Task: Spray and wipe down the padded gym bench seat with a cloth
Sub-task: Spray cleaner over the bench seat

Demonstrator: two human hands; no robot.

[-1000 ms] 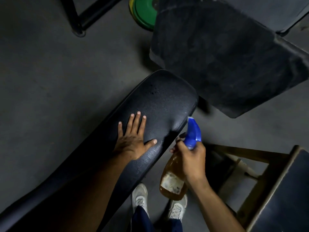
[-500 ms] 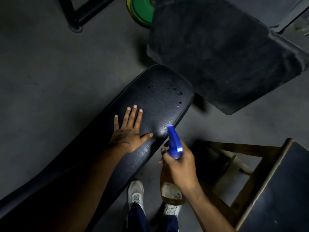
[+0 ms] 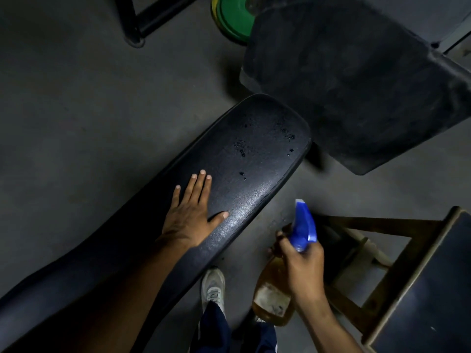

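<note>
Head: right grip [image 3: 302, 261] around spray bottle [image 3: 274, 299]

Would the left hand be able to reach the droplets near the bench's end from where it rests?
Probably yes: the left hand lies flat on the bench pad, with bare pad between it and the droplets.

I'm in a dim gym with a dark floor [image 3: 76, 123]. A long black padded bench [image 3: 254, 154] runs away from me, coloured weight plates [image 3: 233, 19] lie far off, and black metal frame legs [image 3: 132, 19] stand far left.
</note>
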